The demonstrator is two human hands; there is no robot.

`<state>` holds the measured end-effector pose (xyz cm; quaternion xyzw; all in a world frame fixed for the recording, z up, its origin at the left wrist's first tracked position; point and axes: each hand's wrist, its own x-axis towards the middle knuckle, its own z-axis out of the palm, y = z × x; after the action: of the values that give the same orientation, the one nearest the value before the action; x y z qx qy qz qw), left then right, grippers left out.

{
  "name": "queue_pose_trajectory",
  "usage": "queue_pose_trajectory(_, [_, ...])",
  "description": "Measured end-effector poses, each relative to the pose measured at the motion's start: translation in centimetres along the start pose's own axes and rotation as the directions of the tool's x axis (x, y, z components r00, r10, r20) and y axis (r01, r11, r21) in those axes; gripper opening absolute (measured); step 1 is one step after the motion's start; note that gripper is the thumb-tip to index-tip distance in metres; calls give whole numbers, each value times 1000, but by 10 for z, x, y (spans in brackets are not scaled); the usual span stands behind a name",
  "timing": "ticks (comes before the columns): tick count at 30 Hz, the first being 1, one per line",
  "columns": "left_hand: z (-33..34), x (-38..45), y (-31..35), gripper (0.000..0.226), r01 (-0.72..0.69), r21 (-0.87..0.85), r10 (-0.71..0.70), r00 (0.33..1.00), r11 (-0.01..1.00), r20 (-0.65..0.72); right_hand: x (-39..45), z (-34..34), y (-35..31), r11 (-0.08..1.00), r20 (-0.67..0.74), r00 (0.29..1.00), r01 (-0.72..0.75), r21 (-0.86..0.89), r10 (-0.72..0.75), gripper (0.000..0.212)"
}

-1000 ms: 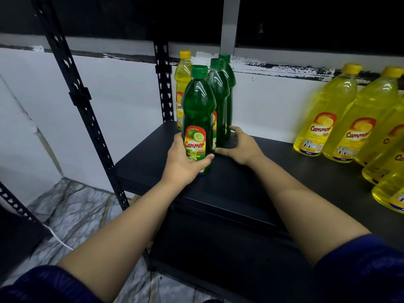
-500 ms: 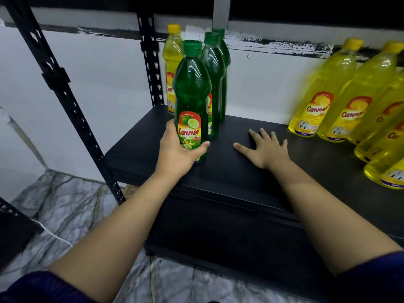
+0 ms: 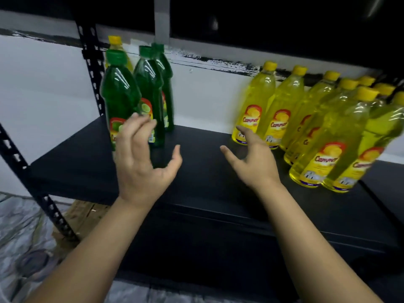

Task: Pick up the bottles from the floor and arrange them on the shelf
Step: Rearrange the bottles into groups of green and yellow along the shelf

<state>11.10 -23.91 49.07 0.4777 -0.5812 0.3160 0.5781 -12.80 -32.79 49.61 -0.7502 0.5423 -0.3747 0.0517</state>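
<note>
Three green bottles stand upright in a row at the left end of the black shelf (image 3: pixel 207 149); the front green bottle (image 3: pixel 119 95) is nearest me. A single yellow bottle (image 3: pixel 114 45) stands behind them by the upright post. Several yellow bottles (image 3: pixel 323 136) are grouped on the shelf's right side. My left hand (image 3: pixel 142 162) hovers just in front of the front green bottle, fingers spread, holding nothing. My right hand (image 3: pixel 253 162) is open above the shelf's middle, close to the nearest yellow bottle (image 3: pixel 254 106), not touching it.
A black perforated post (image 3: pixel 91 68) rises at the shelf's back left, and another post (image 3: pixel 32 189) slants at the front left. A white wall is behind. Plastic-covered floor (image 3: pixel 24 243) and a piece of cardboard (image 3: pixel 85 213) lie below left.
My left hand has let go of the front green bottle and pulled back. My right hand lifted off the shelf and moved right. The view has shifted right, showing more yellow bottles.
</note>
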Motion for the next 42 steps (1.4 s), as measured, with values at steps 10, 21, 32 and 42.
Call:
queue_pose_trajectory(10, [96,31,61,81,180,-268,-64,918,947,391,-11,-67,21,999,-284,959,3,-41,-14,80])
queue_pose_trajectory(21, [164,30,84,106,42,47,-63,746,998,663,-32,-98,52,963,-374,927,-80,-258,-23,92])
queue_pose_trajectory(32, [246,30,91,114,68,26,-67,715,997,696,-35,-85,111,923,-605,784,-325,-206,141,94])
queue_pose_trajectory(42, [297,12,94,123,160,-31,-110,795,987,596,-17,-54,113,870,-599,712,-491,-53,365,98])
